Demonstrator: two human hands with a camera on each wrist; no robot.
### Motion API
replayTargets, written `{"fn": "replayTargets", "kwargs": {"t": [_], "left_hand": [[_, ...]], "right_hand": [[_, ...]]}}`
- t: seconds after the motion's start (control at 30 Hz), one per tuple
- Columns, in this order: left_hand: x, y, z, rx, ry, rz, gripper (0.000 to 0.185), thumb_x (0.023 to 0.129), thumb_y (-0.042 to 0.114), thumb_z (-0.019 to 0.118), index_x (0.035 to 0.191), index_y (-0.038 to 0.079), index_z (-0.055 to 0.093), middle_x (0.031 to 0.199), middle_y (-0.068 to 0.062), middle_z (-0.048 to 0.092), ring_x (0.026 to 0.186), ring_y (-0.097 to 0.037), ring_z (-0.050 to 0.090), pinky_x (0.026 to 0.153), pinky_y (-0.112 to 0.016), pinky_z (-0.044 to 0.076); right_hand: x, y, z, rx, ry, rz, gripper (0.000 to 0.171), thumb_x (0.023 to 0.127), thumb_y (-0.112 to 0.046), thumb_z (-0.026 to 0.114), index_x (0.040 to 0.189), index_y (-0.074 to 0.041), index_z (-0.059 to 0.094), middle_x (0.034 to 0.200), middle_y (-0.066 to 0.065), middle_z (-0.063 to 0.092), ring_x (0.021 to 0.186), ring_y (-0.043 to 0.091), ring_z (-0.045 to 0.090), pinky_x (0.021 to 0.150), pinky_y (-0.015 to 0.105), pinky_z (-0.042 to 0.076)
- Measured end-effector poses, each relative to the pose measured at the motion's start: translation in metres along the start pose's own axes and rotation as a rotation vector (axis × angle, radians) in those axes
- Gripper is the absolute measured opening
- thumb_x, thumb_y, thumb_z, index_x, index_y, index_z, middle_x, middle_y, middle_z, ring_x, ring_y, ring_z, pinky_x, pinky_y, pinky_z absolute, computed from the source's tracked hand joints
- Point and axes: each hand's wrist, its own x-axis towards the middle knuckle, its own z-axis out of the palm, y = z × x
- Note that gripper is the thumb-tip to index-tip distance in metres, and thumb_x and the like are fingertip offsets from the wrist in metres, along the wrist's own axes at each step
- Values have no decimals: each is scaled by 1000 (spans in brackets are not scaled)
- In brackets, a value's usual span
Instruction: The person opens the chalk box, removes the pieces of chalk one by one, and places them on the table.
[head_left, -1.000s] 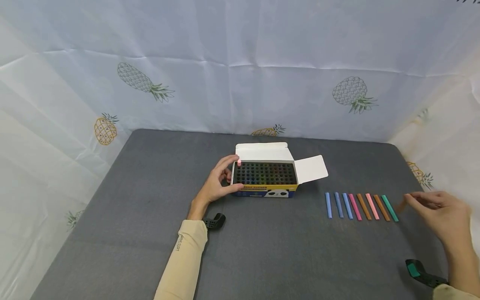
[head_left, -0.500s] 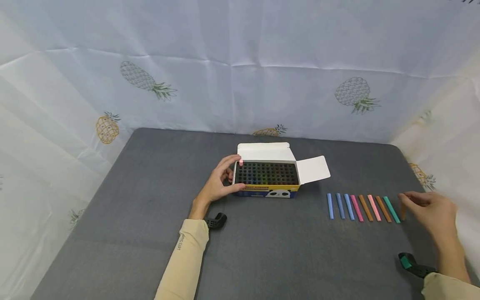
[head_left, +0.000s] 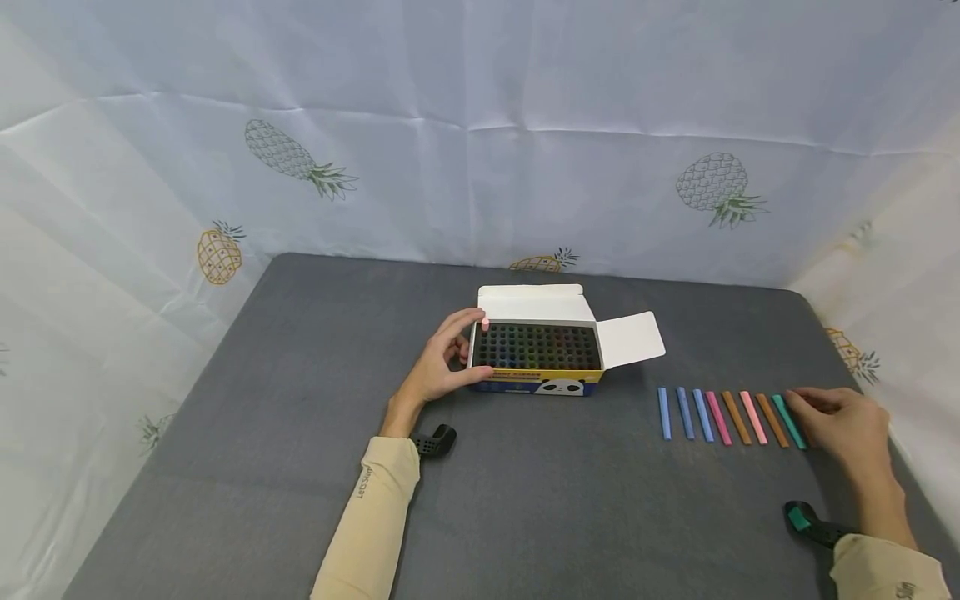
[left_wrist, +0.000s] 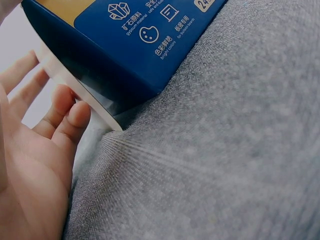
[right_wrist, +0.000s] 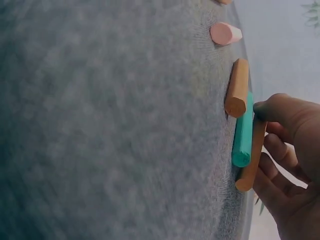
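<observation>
Right hand (head_left: 843, 423) lowered, orange chalk (right_wrist: 251, 156) (tabled)

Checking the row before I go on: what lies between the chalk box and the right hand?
In the head view, seven chalk sticks lie side by side on the grey table, between the chalk box and the right hand.
</observation>
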Motion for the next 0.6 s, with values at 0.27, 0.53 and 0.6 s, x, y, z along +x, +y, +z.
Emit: {"fn": "replayTargets", "kwargs": {"t": [0.27, 0.53, 0.6], "left_hand": [[0, 2, 0, 0, -3, 7, 85, 88, 50, 78, 155, 10, 44, 160, -13, 36, 75, -24, 44, 70, -29, 41], [1, 3, -1, -5, -2, 17, 78, 87, 18, 82, 153, 4, 44, 159, -17, 37, 75, -32, 45, 70, -34, 41], [1, 4, 0, -8, -1, 23, 78, 85, 7, 81, 153, 2, 44, 159, -19, 37, 75, -35, 44, 70, -37, 41]], "right_hand": [[3, 3, 0, -13, -68, 7, 35, 98, -20, 66, 109, 13, 74, 107, 38, 68, 67, -28, 29, 52, 15, 37], [6, 0, -4, -33, -120, 29, 39, 100, -23, 64, 112, 13, 72, 100, 37, 71, 63, -21, 37, 51, 20, 39], [7, 0, -5, -41, -134, 34, 40, 100, -24, 63, 112, 13, 72, 99, 37, 72, 64, -14, 43, 51, 21, 39]]}}
